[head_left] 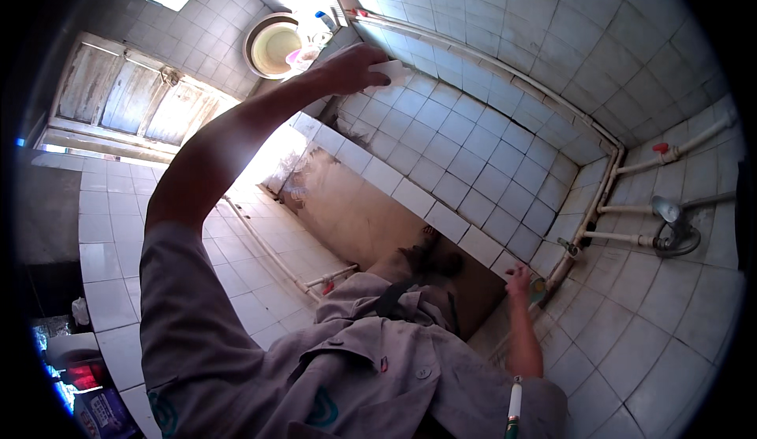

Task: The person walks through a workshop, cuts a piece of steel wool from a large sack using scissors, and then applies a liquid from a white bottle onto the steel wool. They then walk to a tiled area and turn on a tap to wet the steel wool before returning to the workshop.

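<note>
My left arm reaches up across the view, and my left hand (351,68) is closed around a small white piece (392,72), perhaps folded cloth or paper. It is held above the far end of a white-tiled ledge (457,143). Lower right, my right hand (518,281) is raised with its fingers apart, near the ledge's right end. Just beside it shows a small green and yellowish thing (538,289); whether the hand touches it I cannot tell. A cigarette (515,407) sticks up at the lower edge.
Pipes (505,72) with red-handled valves (661,148) run along the tiled walls. A metal tap fitting (670,218) juts out at right. A large round basin (272,45) stands far left near a wooden door (130,96). Below lies a brown floor (355,210).
</note>
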`<state>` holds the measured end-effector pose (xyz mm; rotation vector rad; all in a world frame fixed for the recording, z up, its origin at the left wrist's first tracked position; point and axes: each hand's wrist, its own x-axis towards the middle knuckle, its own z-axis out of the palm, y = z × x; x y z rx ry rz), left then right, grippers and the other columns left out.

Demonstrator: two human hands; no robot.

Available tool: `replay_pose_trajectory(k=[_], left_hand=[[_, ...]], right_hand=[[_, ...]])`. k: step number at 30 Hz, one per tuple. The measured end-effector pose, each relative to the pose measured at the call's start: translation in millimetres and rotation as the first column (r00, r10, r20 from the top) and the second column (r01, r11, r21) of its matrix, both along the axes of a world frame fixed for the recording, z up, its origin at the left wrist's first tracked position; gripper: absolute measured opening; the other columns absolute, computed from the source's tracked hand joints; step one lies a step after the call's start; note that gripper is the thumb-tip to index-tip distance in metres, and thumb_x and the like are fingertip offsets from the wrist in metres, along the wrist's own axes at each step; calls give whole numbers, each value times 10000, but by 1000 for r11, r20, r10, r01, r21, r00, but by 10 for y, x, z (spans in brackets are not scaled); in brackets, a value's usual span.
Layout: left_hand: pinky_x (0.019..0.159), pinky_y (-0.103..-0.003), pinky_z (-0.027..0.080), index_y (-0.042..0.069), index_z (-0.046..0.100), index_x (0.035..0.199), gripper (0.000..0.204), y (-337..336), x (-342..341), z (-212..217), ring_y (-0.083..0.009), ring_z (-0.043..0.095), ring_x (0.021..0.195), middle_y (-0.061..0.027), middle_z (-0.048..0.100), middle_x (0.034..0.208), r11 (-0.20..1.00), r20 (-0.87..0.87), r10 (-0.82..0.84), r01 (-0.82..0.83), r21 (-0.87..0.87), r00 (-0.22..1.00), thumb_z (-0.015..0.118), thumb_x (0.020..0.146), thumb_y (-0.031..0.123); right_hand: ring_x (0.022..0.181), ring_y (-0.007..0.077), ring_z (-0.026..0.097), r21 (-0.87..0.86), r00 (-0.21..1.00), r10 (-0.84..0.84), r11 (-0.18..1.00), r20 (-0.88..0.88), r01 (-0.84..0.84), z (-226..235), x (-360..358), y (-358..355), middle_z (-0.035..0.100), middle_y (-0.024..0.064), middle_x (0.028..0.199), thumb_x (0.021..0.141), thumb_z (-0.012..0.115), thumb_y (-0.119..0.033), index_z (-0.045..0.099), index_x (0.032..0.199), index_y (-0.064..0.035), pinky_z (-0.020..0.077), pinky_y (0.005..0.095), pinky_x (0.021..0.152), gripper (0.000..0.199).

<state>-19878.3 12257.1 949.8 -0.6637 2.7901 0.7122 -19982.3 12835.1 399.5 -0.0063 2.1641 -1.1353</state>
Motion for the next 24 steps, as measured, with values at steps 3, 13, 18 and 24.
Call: replay_pose_trajectory(k=[3, 13, 18, 24], left_hand=[[775, -400, 509, 5, 656, 1067, 279, -47, 63, -72, -295, 664, 866, -180, 670, 930, 978, 9, -110, 110, -180, 994, 660, 853, 184], [817, -449, 501, 14, 657, 994, 176, -36, -131, -197, -359, 657, 926, -213, 673, 915, 941, 169, -70, 122, -316, 983, 661, 833, 84], [772, -454, 519, 23, 655, 956, 132, -129, -161, -363, -372, 674, 870, -210, 685, 870, 933, 121, -134, 166, -319, 984, 657, 834, 72], [752, -452, 525, 31, 659, 959, 122, -130, -141, -397, -370, 681, 848, -204, 690, 869, 901, 146, -180, 223, -373, 973, 644, 840, 54]], right_hand=[[434, 103, 448, -65, 990, 37, 997, 133, -29, 154, 790, -62, 673, 61, 808, 1011, 355, -151, 513, 1191, -105, 388, 265, 362, 243], [679, 180, 663, 56, 989, -25, 998, 148, 17, 572, 1965, 264, 692, 107, 826, 963, 398, -112, 600, 1100, -20, 525, 323, 639, 262], [686, 187, 675, 81, 994, 27, 996, 109, -36, 601, 2072, 380, 701, 117, 782, 951, 380, -99, 599, 1088, -26, 519, 335, 661, 268], [626, 196, 630, 94, 978, -32, 995, 208, 13, 713, 2128, 287, 705, 111, 804, 934, 399, -104, 610, 1107, -56, 500, 343, 586, 277]])
